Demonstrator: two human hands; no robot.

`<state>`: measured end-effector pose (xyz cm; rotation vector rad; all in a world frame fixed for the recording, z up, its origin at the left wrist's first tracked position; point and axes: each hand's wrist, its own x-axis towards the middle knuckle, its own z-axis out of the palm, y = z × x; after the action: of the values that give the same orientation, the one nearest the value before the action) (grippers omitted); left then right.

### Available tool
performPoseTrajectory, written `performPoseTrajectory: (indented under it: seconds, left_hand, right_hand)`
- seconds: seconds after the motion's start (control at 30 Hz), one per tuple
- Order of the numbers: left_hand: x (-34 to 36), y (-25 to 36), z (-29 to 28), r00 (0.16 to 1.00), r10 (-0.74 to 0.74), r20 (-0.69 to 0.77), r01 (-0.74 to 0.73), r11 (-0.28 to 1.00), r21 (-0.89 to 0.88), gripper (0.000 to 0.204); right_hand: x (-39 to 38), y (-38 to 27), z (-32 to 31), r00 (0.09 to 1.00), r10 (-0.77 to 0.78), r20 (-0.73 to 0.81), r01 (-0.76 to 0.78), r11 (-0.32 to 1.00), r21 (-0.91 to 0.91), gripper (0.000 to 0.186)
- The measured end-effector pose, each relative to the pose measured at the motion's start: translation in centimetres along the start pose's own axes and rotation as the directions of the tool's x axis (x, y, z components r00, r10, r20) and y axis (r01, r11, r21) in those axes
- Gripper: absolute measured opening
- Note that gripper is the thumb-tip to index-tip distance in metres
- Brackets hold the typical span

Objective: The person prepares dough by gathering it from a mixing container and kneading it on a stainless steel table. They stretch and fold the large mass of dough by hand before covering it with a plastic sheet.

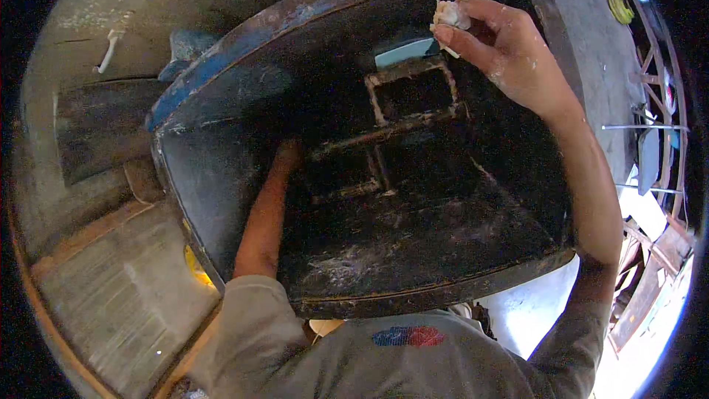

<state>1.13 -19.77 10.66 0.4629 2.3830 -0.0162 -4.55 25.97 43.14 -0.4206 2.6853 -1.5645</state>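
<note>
At far left, a thin white stick-like object with a pale, flared end (111,52) lies on the grey-brown ground. To its right, a crumpled blue-grey piece of material (193,48) sits just beside the outer edge of a large, dark, hollow shell with a curved, worn blue rim (255,33). Lower down, a bright yellow object (198,266) shows partly behind the shell's left edge. The person's left hand (290,154) reaches into the dark interior; its fingers are lost in shadow, so whether it is open or gripping cannot be told. Farther right, inside the shell, is a rough-edged rectangular frame (413,92). Above and right of it, the right hand (517,52), smudged with white, pinches a small, whitish, ragged wad (452,18) between thumb and fingers, near the shell's far rim. At upper right lies a yellow-green bundle (620,9).
</note>
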Motion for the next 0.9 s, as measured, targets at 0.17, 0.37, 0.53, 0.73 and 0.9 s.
performPoseTrajectory:
  seconds: [0.17,0.37,0.53,0.73,0.9]
  left_hand:
    - [0.9,1.2,-1.1,0.995,0.023,-0.093,-0.034,0.992,-0.123,0.029]
    - [4.0,3.9,-0.8,0.994,0.082,-0.075,-0.096,0.975,-0.199,0.027]
    - [4.8,5.7,-0.5,0.985,0.086,-0.146,-0.114,0.975,-0.191,0.026]
    - [6.6,10.0,-1.8,0.963,0.135,-0.234,-0.189,0.956,-0.226,0.025]
    - [9.1,14.8,-0.3,0.952,0.168,-0.255,-0.212,0.964,-0.158,0.024]
  right_hand:
    - [-0.1,-0.5,0.1,0.999,-0.005,-0.045,0.007,0.999,0.054,0.021]
    - [0.1,-1.2,0.2,0.996,0.075,0.052,-0.074,0.997,-0.007,0.02]
    - [0.1,0.0,0.5,0.999,-0.027,0.036,0.026,0.999,0.028,0.019]
    - [0.2,-1.1,1.1,0.995,-0.084,0.045,0.084,0.996,-0.001,0.02]
    - [-0.3,-1.0,1.6,0.988,-0.138,0.074,0.133,0.988,0.073,0.017]
